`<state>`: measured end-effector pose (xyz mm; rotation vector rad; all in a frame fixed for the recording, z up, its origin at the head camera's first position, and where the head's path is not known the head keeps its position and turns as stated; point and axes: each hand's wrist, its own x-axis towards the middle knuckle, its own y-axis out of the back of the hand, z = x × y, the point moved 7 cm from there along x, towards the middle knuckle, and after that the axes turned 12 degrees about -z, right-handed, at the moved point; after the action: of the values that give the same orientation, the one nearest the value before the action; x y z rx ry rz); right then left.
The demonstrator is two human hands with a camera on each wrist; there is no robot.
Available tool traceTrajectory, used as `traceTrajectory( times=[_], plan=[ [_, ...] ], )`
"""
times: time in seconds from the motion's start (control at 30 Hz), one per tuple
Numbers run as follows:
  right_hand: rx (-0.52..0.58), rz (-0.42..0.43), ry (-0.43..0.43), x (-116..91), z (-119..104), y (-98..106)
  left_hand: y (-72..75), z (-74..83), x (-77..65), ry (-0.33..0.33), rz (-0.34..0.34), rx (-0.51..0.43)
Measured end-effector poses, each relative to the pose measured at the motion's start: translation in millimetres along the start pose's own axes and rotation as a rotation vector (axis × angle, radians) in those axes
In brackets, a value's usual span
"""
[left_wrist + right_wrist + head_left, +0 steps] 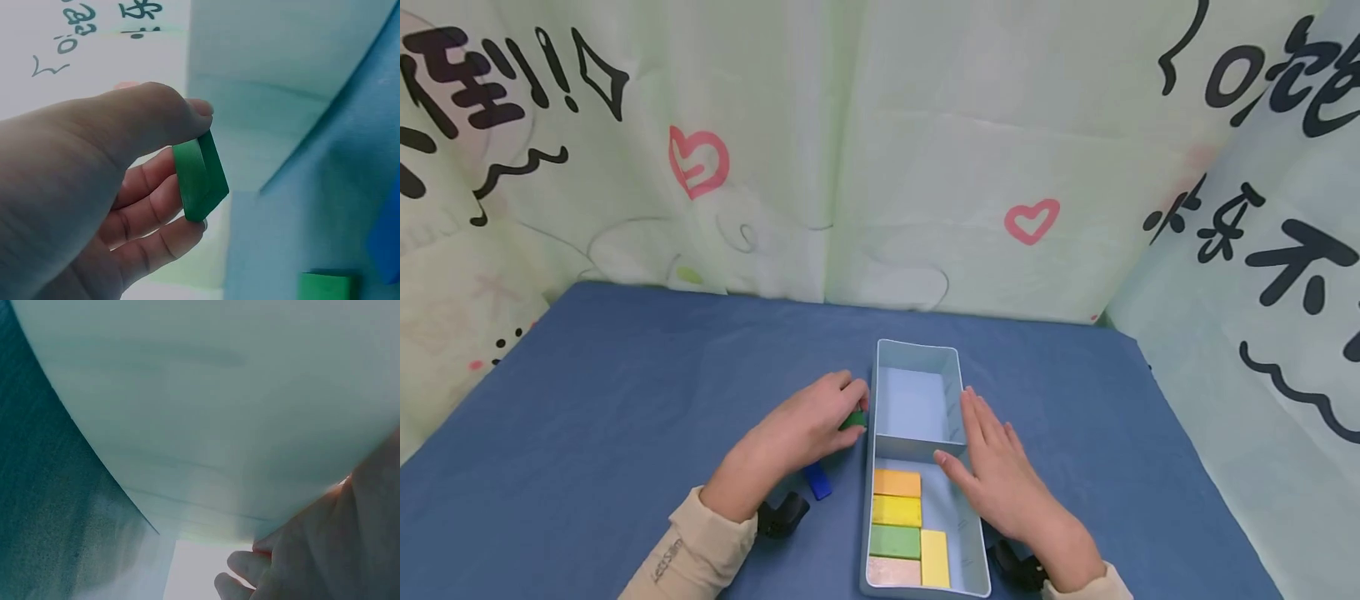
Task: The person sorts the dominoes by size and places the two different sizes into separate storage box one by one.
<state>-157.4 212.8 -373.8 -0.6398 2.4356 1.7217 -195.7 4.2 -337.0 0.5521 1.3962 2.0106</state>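
My left hand [808,425] is beside the left wall of a light blue two-compartment box [987,575]. Between thumb and fingers it pinches a dark green block [199,178]. On the opposite side, my right hand [1007,483] rests along the right rim with straight fingers, its thumb reaching over the edge near the divider. In the near compartment lie an orange block [897,482], a yellow block [897,511], a light green block [895,542], a pinkish block [893,572] and an upright-lying pale yellow block [935,558]. The far compartment shows only its bare floor.
A blue block [817,482] lies on the blue cloth [647,417] below the left hand. Another green block [326,287] shows low in the left wrist view. Pale curtains [925,150] with hearts and black lettering stand behind the table and at its sides.
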Motion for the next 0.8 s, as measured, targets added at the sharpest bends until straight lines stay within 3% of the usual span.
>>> traceTrajectory(
  times=[0.23,0.57,0.8],
  plan=[
    [-0.050,0.034,-0.019,-2,-1,4,17.7,17.3,7.6,-0.077,0.051,0.102],
    [-0.068,0.032,-0.031,-3,-3,4,20.8,33.4,34.8,-0.090,-0.072,0.121],
    [-0.063,0.032,-0.028,-3,-3,4,7.6,39.8,60.4,-0.093,-0.188,0.127]
  ],
)
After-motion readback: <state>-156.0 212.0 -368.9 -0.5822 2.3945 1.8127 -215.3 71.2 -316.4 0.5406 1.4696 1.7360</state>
